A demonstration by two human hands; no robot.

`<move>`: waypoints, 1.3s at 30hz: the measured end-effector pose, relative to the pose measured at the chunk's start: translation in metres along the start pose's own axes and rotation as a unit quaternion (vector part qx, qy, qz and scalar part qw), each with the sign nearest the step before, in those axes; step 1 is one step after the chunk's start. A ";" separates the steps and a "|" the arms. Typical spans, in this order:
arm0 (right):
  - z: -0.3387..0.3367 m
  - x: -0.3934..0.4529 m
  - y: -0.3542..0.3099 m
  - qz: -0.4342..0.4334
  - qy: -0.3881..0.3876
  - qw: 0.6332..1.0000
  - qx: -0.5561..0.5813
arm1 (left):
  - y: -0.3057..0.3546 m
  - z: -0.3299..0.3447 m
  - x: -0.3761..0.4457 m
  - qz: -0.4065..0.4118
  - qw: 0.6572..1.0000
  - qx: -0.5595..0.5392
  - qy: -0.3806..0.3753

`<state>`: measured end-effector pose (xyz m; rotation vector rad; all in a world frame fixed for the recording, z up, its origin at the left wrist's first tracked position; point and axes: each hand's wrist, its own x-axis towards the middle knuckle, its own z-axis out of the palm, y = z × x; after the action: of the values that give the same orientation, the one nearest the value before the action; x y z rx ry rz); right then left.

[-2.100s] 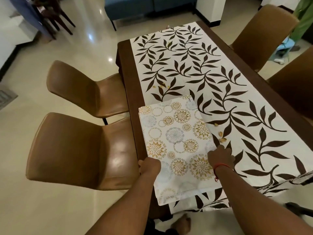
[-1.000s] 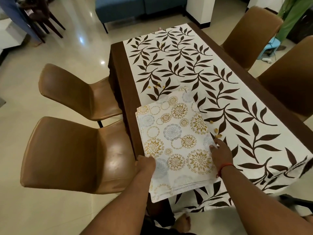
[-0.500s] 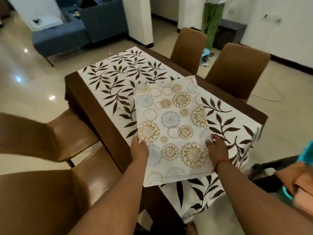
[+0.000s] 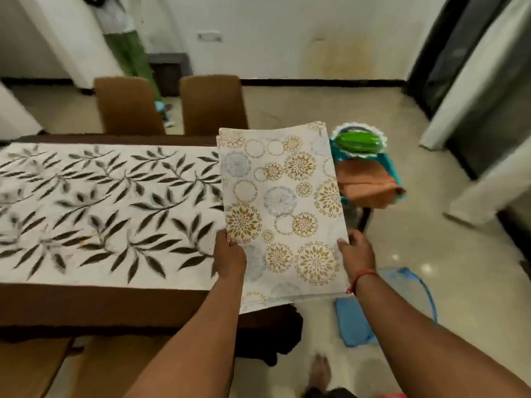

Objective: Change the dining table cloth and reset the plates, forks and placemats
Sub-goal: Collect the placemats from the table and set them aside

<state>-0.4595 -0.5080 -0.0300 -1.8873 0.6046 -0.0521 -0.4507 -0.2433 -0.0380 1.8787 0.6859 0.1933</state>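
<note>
I hold a stack of white placemats [image 4: 283, 208] printed with gold and grey flower circles, lifted clear of the table's right end. My left hand [image 4: 230, 254] grips the stack's left edge and my right hand [image 4: 356, 252] grips its right edge, a red thread around that wrist. The dining table [image 4: 86, 305] stretches to the left, dark brown, covered by a white table cloth [image 4: 109, 208] with dark leaf sprigs. No plates or forks show on the table.
Two brown chairs [image 4: 212, 104] stand behind the table and more at its near side [image 4: 37, 369]. Right of the table a teal stool [image 4: 385, 165] carries green plates [image 4: 357, 142] and folded orange cloth [image 4: 365, 182]. A blue bag [image 4: 353, 320] lies on the floor.
Both hands lifted the placemat stack off the table and carried it rightward past the table's end, while my view swung right, bringing the stool and wall into sight.
</note>
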 end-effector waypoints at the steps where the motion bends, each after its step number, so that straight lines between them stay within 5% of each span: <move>1: -0.028 -0.013 0.014 0.014 0.034 0.999 0.003 | 0.004 0.018 -0.016 0.014 0.999 0.016 -0.031; 8: -0.192 -0.085 0.102 0.093 0.220 0.971 0.021 | 0.023 0.127 -0.154 0.086 0.970 0.006 -0.226; 16: -0.308 -0.169 0.205 0.155 0.305 0.935 0.096 | 0.018 0.194 -0.307 0.133 0.937 0.054 -0.320; 29: -0.564 -0.285 0.361 0.198 0.347 0.907 0.136 | -0.014 0.292 -0.618 0.146 0.913 0.090 -0.370; 39: -0.675 -0.235 0.417 0.222 0.366 0.893 0.136 | 0.003 0.415 -0.700 0.117 0.916 0.102 -0.371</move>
<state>-1.0353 -1.1010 -0.0713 -1.3780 1.4513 -0.5404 -0.8430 -0.9556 -0.0792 2.0266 -0.0467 -0.4461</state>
